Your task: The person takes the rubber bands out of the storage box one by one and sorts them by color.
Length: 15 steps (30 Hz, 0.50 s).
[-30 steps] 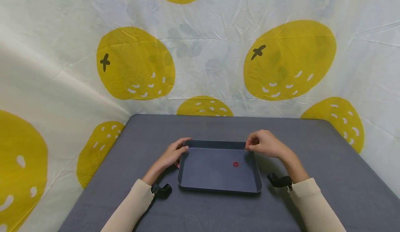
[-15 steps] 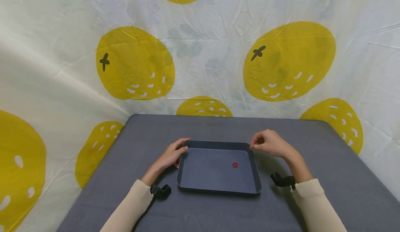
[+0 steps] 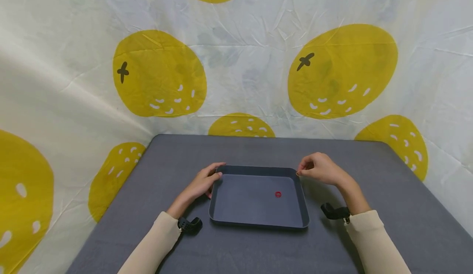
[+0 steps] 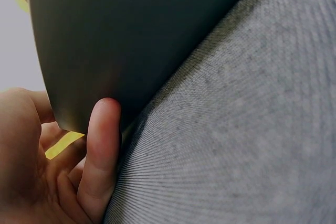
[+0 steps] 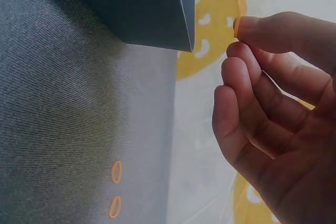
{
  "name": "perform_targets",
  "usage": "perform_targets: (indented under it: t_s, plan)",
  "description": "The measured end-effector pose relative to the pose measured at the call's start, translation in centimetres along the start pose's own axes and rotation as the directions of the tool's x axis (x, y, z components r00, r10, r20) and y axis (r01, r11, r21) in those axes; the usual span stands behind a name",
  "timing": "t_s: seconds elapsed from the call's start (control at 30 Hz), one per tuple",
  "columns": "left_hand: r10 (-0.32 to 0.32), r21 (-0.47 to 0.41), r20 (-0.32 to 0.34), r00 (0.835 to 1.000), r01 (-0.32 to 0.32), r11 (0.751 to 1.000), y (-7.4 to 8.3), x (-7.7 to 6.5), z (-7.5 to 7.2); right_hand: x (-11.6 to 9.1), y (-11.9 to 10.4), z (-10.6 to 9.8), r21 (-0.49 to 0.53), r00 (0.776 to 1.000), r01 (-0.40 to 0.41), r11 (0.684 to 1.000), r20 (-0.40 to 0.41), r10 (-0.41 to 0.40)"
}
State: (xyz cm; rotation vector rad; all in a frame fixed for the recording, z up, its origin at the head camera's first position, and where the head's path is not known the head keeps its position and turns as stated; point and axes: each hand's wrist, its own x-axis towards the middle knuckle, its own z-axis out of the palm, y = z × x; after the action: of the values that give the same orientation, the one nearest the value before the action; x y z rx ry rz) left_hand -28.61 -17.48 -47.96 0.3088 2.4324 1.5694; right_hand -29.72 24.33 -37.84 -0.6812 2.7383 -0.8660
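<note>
My left hand (image 3: 202,183) holds a dark grey rectangular baking tray (image 3: 242,202) by its far left corner. In the left wrist view one finger (image 4: 104,137) presses the tray's outer wall. At the far right corner, my right hand (image 3: 320,169) pinches a small thin orange rubber band (image 5: 238,27) between thumb and index finger. The other fingers curl loosely below it. A red ring-shaped band (image 3: 278,194) lies on the tray floor, right of the middle. Two orange loops, an upper loop (image 5: 116,171) and a lower loop (image 5: 114,206), lie on the cloth outside the tray.
The tray stands on a grey cloth-covered table (image 3: 258,249). Behind and at the sides hangs a white curtain (image 3: 247,77) with large yellow fruit prints. A black wrist camera (image 3: 190,225) sits at the left cuff, another camera (image 3: 334,211) at the right.
My right hand has shifted slightly right, from over the tray's far right corner to just at its outer edge, still pinching. The left hand and the red band stay essentially in place.
</note>
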Motion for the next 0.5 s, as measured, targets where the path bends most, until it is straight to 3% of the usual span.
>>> perform_targets:
  t_s: [0.5]
  plan:
    - [0.019, 0.01, 0.005, 1.0, -0.019, 1.0, -0.06, -0.09, 0.08, 0.38, 0.18, 0.85, 0.04, 0.999, 0.002, 0.999, 0.033, -0.003]
